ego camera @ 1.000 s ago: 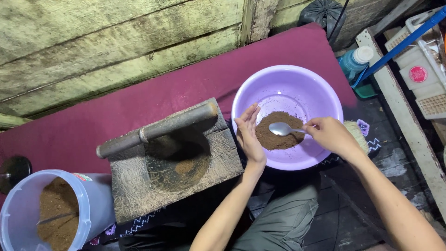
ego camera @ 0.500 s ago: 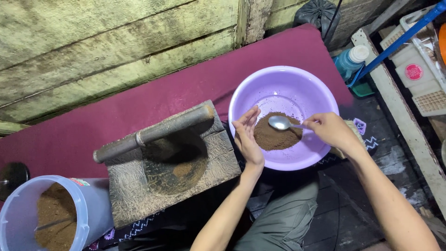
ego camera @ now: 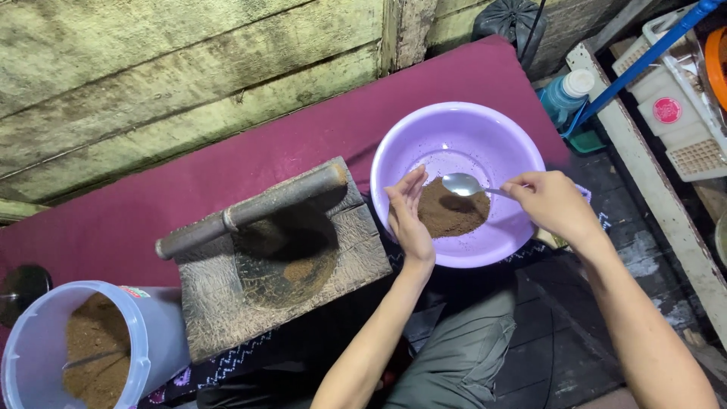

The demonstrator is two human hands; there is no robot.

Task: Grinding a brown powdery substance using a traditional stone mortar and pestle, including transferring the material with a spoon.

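Under the pinching fingers of the right hand (ego camera: 556, 203), a spoon (ego camera: 462, 183) poised just over brown powder (ego camera: 452, 212) in the purple basin (ego camera: 424, 144). Left hand (ego camera: 410, 216) open, fingers pressed together, beside the heap. Risk: tilted spoon, powder scattered past the palm.

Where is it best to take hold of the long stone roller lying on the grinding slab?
Probably at the two ends of the stone roller, from above, one hand each. It lies tilted across the slab, and both ends overhang clear of the hollow.
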